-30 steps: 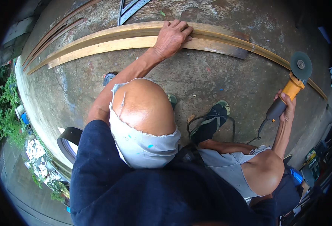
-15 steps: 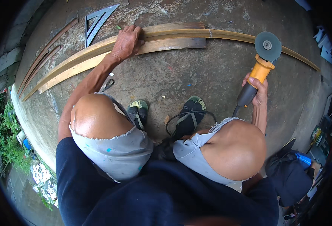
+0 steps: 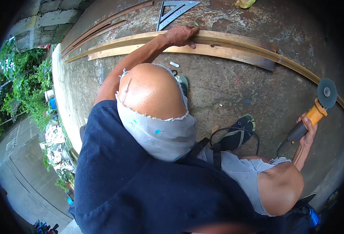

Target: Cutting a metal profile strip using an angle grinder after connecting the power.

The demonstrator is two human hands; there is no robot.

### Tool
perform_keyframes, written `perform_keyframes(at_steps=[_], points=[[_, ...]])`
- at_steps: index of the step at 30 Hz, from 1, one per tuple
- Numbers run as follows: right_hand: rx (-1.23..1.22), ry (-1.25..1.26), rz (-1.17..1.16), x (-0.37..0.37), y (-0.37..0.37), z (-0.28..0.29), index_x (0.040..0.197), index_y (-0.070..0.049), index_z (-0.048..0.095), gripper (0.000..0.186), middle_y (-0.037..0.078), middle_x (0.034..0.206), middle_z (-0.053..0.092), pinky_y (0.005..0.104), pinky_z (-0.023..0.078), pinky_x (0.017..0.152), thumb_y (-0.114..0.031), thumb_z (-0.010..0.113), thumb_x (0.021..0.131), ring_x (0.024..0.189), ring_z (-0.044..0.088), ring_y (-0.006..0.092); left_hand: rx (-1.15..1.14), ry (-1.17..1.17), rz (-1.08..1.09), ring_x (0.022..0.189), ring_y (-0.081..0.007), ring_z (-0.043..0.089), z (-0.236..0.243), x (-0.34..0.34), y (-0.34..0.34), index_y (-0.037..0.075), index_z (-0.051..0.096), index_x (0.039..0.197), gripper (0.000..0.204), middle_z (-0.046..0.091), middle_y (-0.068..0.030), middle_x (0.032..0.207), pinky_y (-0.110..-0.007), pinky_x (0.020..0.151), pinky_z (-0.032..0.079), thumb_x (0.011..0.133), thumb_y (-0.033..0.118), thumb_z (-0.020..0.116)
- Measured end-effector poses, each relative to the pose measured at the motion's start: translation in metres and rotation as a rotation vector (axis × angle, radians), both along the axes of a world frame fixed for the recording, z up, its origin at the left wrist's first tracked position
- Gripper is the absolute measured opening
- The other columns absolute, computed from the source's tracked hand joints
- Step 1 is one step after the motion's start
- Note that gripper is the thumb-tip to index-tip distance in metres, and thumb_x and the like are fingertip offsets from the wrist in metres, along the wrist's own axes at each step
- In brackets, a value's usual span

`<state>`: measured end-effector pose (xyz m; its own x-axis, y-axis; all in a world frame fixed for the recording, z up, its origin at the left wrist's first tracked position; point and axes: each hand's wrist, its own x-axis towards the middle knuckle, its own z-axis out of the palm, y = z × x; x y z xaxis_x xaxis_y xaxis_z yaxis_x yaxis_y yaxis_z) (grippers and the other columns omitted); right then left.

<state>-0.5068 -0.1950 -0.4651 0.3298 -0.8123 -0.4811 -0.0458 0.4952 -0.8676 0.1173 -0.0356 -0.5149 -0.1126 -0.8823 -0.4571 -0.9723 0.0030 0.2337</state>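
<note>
A long, thin wooden strip (image 3: 234, 45) lies across the concrete on a wider plank (image 3: 250, 59). My left hand (image 3: 181, 36) grips the strip from above, its fingers over the far side and its thumb on the near side. In my right hand (image 3: 308, 130) is a yellow and black angle grinder (image 3: 315, 112), held by its body. Its round grey disc (image 3: 326, 92) overlaps the strip's right part in the picture; whether the two touch I cannot tell. A small line marks the strip left of the disc.
A metal triangular square (image 3: 176, 13) lies beyond the strip. Several thin brown wood pieces (image 3: 105, 29) rest at the far left. The grinder's cord (image 3: 234, 128) loops by my sandalled foot (image 3: 238, 134). Green plants (image 3: 27, 84) grow past the left edge.
The view has turned toward the left, so everything sits farther right in the picture and more plants show. My left hand stays on the strip, and my right hand still holds the grinder.
</note>
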Motion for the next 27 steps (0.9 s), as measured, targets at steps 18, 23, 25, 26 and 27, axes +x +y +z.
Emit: perform_keyframes(at_steps=[18,23,25,26,27], points=[[-0.012,0.125,-0.019,0.052,0.032,0.032,0.104,0.000,0.060,0.044,0.009,0.082,0.065,0.0323,0.054,0.063,-0.022,0.079,0.071,0.069,0.066,0.0186,-0.190,0.047,0.025,0.084,-0.0409,0.069,-0.004,0.006,-0.007,0.002,0.061,0.126,0.040,0.069,-0.0242,0.089,-0.050,0.077,0.052,0.092,0.022,0.067],[-0.002,0.131,-0.004,0.063,0.036,0.032,0.101,0.000,0.062,0.042,0.008,0.082,0.065,0.0323,0.054,0.064,-0.023,0.080,0.070,0.069,0.066,0.0182,-0.197,0.007,0.111,0.086,-0.0382,0.071,-0.009,0.006,-0.002,0.004,0.065,0.127,0.042,0.072,-0.0219,0.095,-0.048,0.078,0.053,0.090,0.023,0.070],[0.003,0.136,-0.005,0.062,0.036,0.031,0.100,0.000,0.062,0.042,0.008,0.082,0.065,0.0323,0.054,0.064,-0.023,0.080,0.070,0.069,0.066,0.0181,-0.236,0.045,0.141,0.087,-0.0381,0.071,-0.008,0.007,0.000,0.005,0.065,0.129,0.045,0.072,-0.0214,0.098,-0.047,0.078,0.054,0.089,0.023,0.071],[0.005,0.137,0.004,0.060,0.036,0.029,0.100,0.000,0.062,0.042,0.008,0.082,0.065,0.0323,0.054,0.064,-0.023,0.080,0.070,0.069,0.066,0.0180,-0.142,0.039,0.159,0.097,-0.0377,0.071,-0.005,0.007,-0.005,0.005,0.062,0.135,0.050,0.073,-0.0204,0.110,-0.045,0.085,0.055,0.091,0.029,0.070],[0.007,0.139,0.014,0.058,0.037,0.027,0.100,0.000,0.062,0.041,0.008,0.082,0.065,0.0324,0.054,0.064,-0.023,0.080,0.070,0.069,0.066,0.0180,-0.140,0.041,0.156,0.097,-0.0377,0.071,-0.003,0.005,-0.007,0.005,0.062,0.135,0.050,0.073,-0.0204,0.110,-0.045,0.085,0.055,0.091,0.029,0.070]])
